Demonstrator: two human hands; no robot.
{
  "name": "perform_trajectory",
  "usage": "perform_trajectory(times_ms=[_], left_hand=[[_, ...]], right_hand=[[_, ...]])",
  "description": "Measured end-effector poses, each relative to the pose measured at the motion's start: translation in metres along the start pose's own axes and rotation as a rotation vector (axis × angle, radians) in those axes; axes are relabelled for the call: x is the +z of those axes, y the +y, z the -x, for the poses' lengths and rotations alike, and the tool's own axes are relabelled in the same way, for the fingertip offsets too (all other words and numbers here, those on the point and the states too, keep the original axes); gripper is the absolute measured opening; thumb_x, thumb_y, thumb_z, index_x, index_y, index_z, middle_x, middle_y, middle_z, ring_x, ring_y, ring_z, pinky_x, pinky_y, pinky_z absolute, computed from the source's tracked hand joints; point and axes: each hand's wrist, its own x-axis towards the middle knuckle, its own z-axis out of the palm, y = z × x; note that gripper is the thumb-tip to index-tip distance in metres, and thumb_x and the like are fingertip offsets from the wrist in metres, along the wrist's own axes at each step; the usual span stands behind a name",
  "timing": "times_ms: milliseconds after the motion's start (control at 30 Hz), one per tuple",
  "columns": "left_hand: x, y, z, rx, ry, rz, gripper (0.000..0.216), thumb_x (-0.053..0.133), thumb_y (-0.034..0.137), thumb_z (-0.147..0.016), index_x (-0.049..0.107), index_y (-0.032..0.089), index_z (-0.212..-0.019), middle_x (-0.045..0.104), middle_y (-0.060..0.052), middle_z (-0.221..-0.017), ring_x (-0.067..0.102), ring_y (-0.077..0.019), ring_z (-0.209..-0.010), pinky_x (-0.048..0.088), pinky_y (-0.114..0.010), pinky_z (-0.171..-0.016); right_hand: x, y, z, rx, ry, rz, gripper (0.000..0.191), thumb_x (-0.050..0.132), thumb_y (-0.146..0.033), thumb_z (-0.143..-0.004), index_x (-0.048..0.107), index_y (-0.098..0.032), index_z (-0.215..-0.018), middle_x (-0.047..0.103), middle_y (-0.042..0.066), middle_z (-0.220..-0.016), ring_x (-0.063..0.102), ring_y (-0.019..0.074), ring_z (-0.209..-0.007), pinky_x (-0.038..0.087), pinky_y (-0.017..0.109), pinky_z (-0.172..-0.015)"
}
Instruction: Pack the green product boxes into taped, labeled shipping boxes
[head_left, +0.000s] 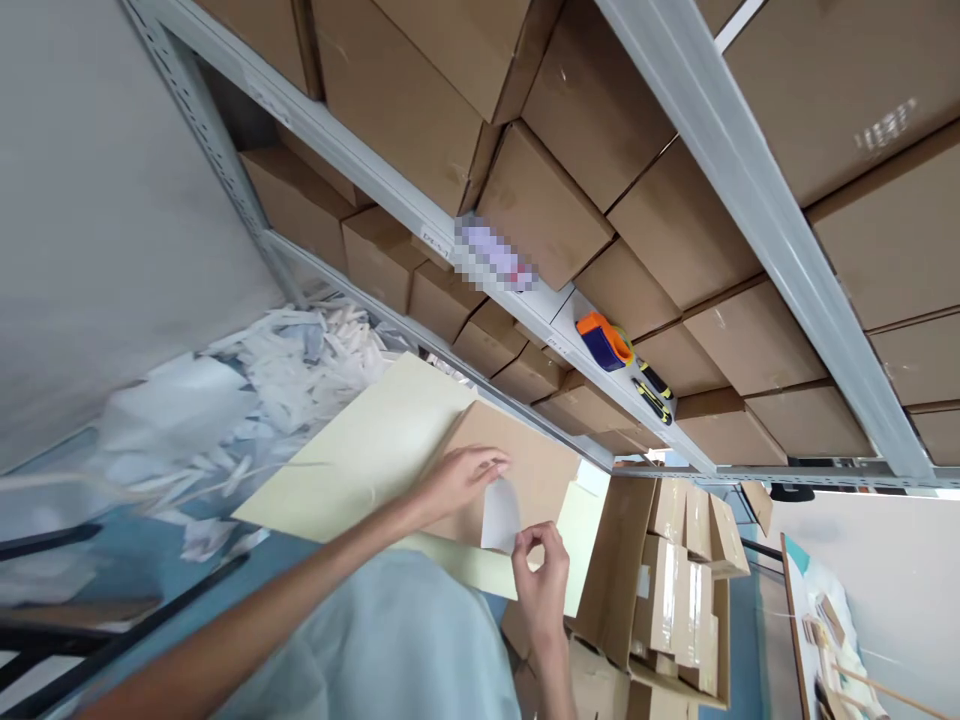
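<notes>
This looks like a storeroom doubling as a packing area. Grey metal shelving [754,200] stacked with plain cardboard boxes [551,210] shows it, as do the cutter knives [651,402] on a shelf edge, the heaped paper scraps [322,350] and an open carton [615,560] of tape-sealed smaller boxes [664,590].
</notes>
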Motion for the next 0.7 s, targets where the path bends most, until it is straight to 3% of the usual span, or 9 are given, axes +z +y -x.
perform_trajectory(times_ms=[100, 300, 500, 700], left_hand=[[0.029, -0.006, 0.043, -0.123, 0.070, 0.061, 0.039, 0.057, 0.060, -0.100, 0.079, 0.028, -0.101, 0.086, -0.006, -0.109, 0.081, -0.0271, -0.105, 0.064, -0.038, -0.097], [0.046, 0.002, 0.082, -0.250, 0.142, 0.240, 0.046, 0.061, 0.069, -0.097, 0.076, 0.026, -0.097, 0.085, -0.006, -0.100, 0.080, -0.0265, -0.099, 0.066, -0.038, -0.092], [0.051, 0.000, 0.092, -0.304, 0.181, 0.189, 0.044, 0.074, 0.069, -0.089, 0.078, 0.025, -0.095, 0.085, -0.006, -0.099, 0.080, -0.0259, -0.096, 0.066, -0.040, -0.096], [0.061, -0.013, 0.079, -0.305, 0.191, 0.114, 0.049, 0.071, 0.072, -0.088, 0.076, 0.024, -0.093, 0.084, -0.006, -0.095, 0.079, -0.0251, -0.091, 0.065, -0.038, -0.092]], right_hand=[[-0.020, 0.002, 0.005, -0.032, -0.070, 0.099, 0.016, 0.059, -0.024, -0.100, 0.062, -0.024, -0.084, 0.067, 0.000, -0.081, 0.063, 0.0202, -0.078, 0.048, 0.033, -0.080], [-0.055, 0.005, 0.006, -0.077, -0.235, 0.184, 0.016, 0.058, -0.026, -0.100, 0.063, -0.025, -0.084, 0.066, 0.001, -0.082, 0.063, 0.0219, -0.084, 0.048, 0.037, -0.088], [-0.069, 0.011, -0.006, -0.179, -0.330, 0.165, 0.015, 0.058, -0.022, -0.100, 0.063, -0.025, -0.086, 0.065, 0.000, -0.083, 0.062, 0.0210, -0.085, 0.047, 0.038, -0.094], [-0.073, 0.024, -0.050, -0.248, -0.385, 0.133, 0.014, 0.061, -0.025, -0.101, 0.063, -0.025, -0.087, 0.066, 0.002, -0.087, 0.065, 0.0215, -0.088, 0.049, 0.040, -0.101]])
